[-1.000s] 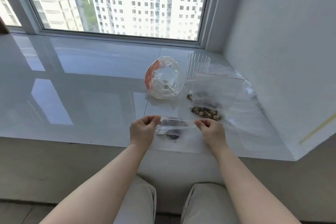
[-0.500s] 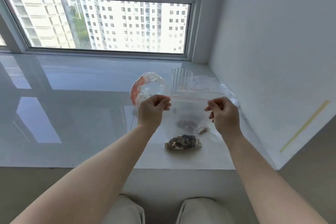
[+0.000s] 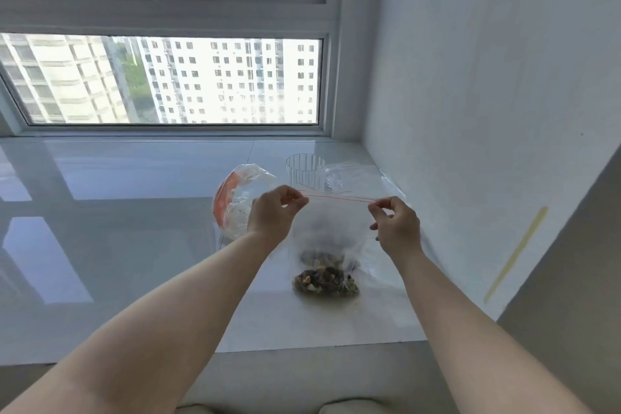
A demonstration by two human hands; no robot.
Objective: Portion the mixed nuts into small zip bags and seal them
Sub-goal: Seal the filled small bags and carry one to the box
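A glossy white stone surface [image 3: 134,245] is running under a wide window [image 3: 168,81]. At 12 o'clock from the hands, a clear ribbed plastic cup [image 3: 305,173] is standing upright. At 10 o'clock, a crumpled clear plastic bag with an orange patch [image 3: 235,198] is lying partly behind the left wrist. At 1 o'clock, a loose pile of clear flat bags [image 3: 353,176] is lying just beside the cup. A white wall [image 3: 487,111] with a yellow tape strip [image 3: 515,254] is closing off the 3 o'clock side.

The clear zip bag with a red seal line [image 3: 331,228] is hanging between both hands, upright, its seal line stretched taut. Its dark mixed nuts [image 3: 325,281] are gathering at the bottom, at 6 o'clock from the seal, touching or just above the surface; which cannot be told.

The left hand [image 3: 274,215] is pinching the left end of the seal in a narrow grip. The right hand [image 3: 396,227] is pinching the right end likewise.
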